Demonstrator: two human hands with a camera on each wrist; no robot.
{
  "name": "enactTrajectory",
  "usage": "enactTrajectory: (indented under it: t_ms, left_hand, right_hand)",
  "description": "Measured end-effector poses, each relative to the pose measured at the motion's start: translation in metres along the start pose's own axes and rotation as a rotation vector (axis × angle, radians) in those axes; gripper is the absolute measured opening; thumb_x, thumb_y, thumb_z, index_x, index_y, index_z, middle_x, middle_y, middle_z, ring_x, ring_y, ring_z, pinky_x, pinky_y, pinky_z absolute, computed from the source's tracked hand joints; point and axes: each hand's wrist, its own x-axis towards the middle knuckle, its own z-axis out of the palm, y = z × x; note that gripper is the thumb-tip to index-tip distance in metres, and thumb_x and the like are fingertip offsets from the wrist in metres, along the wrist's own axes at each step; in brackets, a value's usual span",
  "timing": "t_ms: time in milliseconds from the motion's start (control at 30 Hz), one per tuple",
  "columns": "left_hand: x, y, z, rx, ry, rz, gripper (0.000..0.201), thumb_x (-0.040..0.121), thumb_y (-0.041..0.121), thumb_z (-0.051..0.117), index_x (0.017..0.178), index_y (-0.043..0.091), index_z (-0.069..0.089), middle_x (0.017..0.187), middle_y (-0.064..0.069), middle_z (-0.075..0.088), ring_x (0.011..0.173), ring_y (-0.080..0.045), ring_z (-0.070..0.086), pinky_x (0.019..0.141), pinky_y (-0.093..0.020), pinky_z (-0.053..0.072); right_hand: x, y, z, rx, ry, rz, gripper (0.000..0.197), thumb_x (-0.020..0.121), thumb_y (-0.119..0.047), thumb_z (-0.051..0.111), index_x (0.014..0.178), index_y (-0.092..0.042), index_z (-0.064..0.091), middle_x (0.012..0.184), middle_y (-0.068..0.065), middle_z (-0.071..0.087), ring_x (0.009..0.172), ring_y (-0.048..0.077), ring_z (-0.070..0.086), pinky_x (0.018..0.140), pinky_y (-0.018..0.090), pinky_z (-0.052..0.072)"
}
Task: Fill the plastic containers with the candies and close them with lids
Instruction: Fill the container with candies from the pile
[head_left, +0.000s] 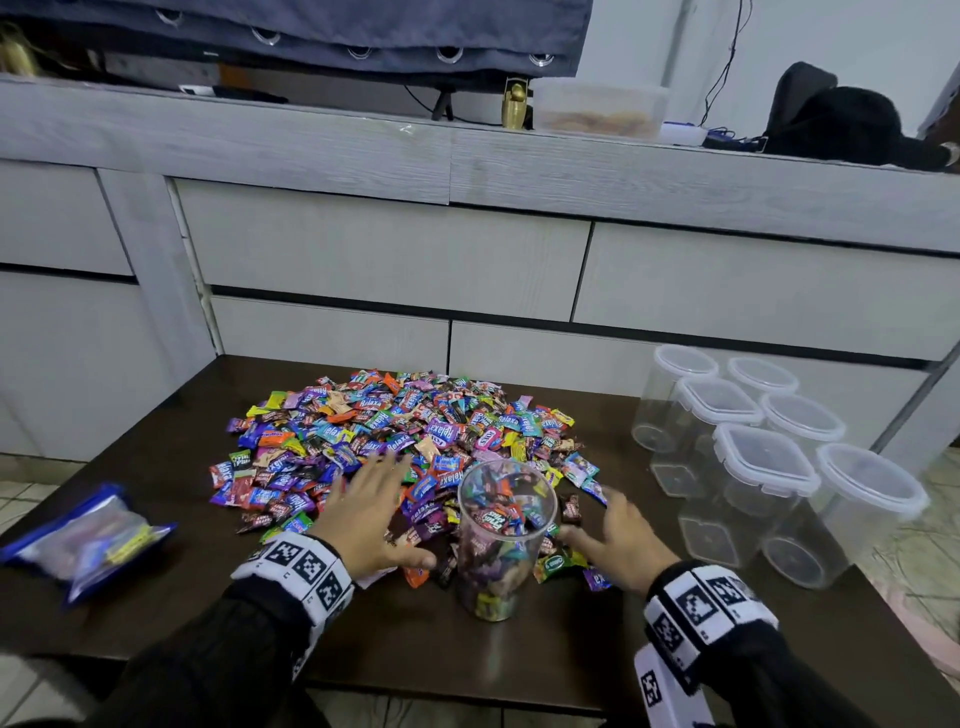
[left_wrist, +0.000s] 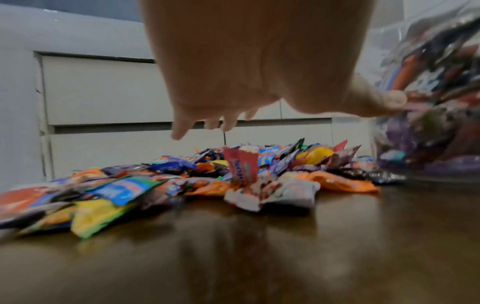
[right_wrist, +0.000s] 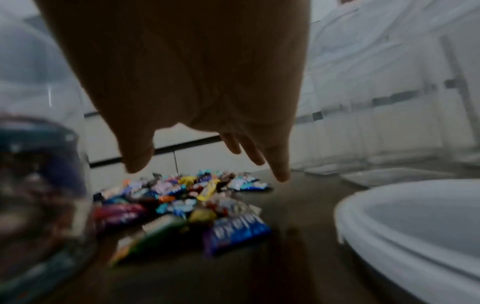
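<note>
A clear round container (head_left: 498, 540), lidless and nearly full of wrapped candies, stands near the table's front. Behind it spreads a big pile of colourful candies (head_left: 395, 436). My left hand (head_left: 371, 512) hovers open just left of the container, fingers spread over the pile's near edge, thumb close to the container wall (left_wrist: 426, 102). My right hand (head_left: 615, 540) hovers open just right of it, above a few loose candies (right_wrist: 197, 201). Neither hand holds anything. A white lid (right_wrist: 415, 230) lies on the table close under my right wrist.
Several empty clear containers with white lids (head_left: 769, 462) stand in a cluster at the right of the dark wooden table (head_left: 415, 639). A blue-edged plastic bag (head_left: 88, 540) lies at the left. Grey drawers (head_left: 384, 249) rise right behind the table.
</note>
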Motion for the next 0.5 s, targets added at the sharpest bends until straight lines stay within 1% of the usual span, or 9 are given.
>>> enactTrajectory:
  t_ms: [67,100,167,200,267,300,367,433,500]
  left_hand:
    - [0.000,-0.008,0.011,0.071,-0.090,-0.157,0.136,0.059,0.093,0.048,0.150,0.024,-0.025,0.159,-0.002,-0.028,0.146,-0.024,-0.027,0.115,-0.060,-0.005]
    - [-0.001,-0.010,0.018,0.079,-0.124,-0.224,0.137,0.057,0.095,0.044,0.149,0.024,-0.028,0.158,-0.004,-0.031,0.145,-0.027,-0.028,0.114,-0.062,-0.005]
    - [-0.003,-0.013,0.031,0.077,-0.157,-0.310,0.138,0.056,0.097,0.041,0.148,0.023,-0.030,0.157,-0.008,-0.031,0.145,-0.031,-0.026,0.114,-0.063,-0.006]
    - [-0.002,-0.014,0.035,0.075,-0.171,-0.324,0.138,0.057,0.097,0.042,0.148,0.022,-0.030,0.158,-0.010,-0.031,0.146,-0.033,-0.025,0.114,-0.064,-0.007]
    - [0.002,-0.014,0.040,0.073,-0.197,-0.314,0.137,0.060,0.095,0.044,0.147,0.020,-0.030,0.156,-0.010,-0.033,0.145,-0.036,-0.026,0.112,-0.065,-0.007]
    - [0.004,-0.013,0.041,0.069,-0.208,-0.297,0.136,0.061,0.094,0.044,0.147,0.020,-0.031,0.155,-0.010,-0.035,0.144,-0.037,-0.027,0.112,-0.065,-0.007]
    - [0.011,-0.011,0.041,0.073,-0.224,-0.248,0.136,0.058,0.095,0.040,0.146,0.021,-0.032,0.153,-0.008,-0.039,0.143,-0.035,-0.029,0.112,-0.064,-0.010]
    - [0.017,-0.008,0.041,0.077,-0.233,-0.185,0.137,0.054,0.098,0.034,0.146,0.021,-0.032,0.152,-0.008,-0.041,0.143,-0.034,-0.030,0.112,-0.063,-0.012]
    - [0.021,-0.003,0.040,0.071,-0.235,-0.131,0.132,0.061,0.093,0.038,0.146,0.020,-0.032,0.149,-0.006,-0.043,0.143,-0.033,-0.030,0.112,-0.062,-0.014]
  right_hand:
    - [0.002,0.007,0.019,-0.061,-0.070,0.102,0.107,0.082,-0.060,0.060,0.149,0.001,0.003,0.156,0.019,0.010,0.145,0.033,0.010,0.118,0.038,0.017]
    - [0.003,0.007,0.028,-0.082,-0.077,0.131,0.111,0.081,-0.062,0.059,0.149,0.001,-0.003,0.158,0.019,0.003,0.146,0.033,0.004,0.119,0.039,0.014]
    - [0.005,0.004,0.044,-0.125,-0.070,0.160,0.111,0.083,-0.064,0.055,0.149,-0.002,-0.009,0.159,0.015,-0.006,0.148,0.029,-0.001,0.118,0.042,0.012]
    - [0.006,0.002,0.052,-0.138,-0.064,0.166,0.109,0.084,-0.064,0.053,0.149,-0.004,-0.011,0.160,0.011,-0.010,0.148,0.025,-0.003,0.117,0.045,0.012]
    - [0.009,-0.001,0.064,-0.184,-0.049,0.153,0.104,0.086,-0.064,0.049,0.150,-0.009,-0.012,0.159,0.005,-0.015,0.148,0.019,-0.006,0.116,0.051,0.010]
    - [0.009,-0.002,0.069,-0.222,-0.040,0.129,0.101,0.087,-0.064,0.045,0.150,-0.010,-0.013,0.159,0.003,-0.017,0.148,0.017,-0.007,0.116,0.051,0.007]
    - [0.013,-0.005,0.073,-0.287,-0.040,0.060,0.097,0.089,-0.064,0.039,0.149,-0.012,-0.016,0.158,0.002,-0.019,0.147,0.015,-0.009,0.117,0.048,0.001]
    - [0.017,-0.011,0.071,-0.315,-0.049,0.018,0.093,0.091,-0.061,0.037,0.149,-0.012,-0.016,0.158,0.002,-0.020,0.147,0.015,-0.010,0.118,0.045,-0.001]
    - [0.022,-0.017,0.067,-0.326,-0.091,-0.008,0.088,0.094,-0.056,0.037,0.149,-0.013,-0.017,0.158,0.003,-0.021,0.147,0.016,-0.011,0.118,0.044,0.000]
